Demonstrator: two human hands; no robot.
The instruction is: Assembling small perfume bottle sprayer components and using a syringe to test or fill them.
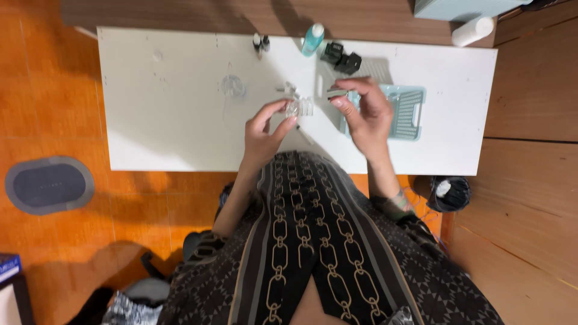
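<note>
Left hand (265,129) grasps a small clear glass bottle (299,108) between thumb and fingertips, raised above the white bench (168,120). Right hand (366,111) pinches a small grey piece (337,93), kind not discernible, just beside the bottle. Pale blue basket (409,111) lies under the right hand. Teal bottle (312,39) stands at the far edge.
</note>
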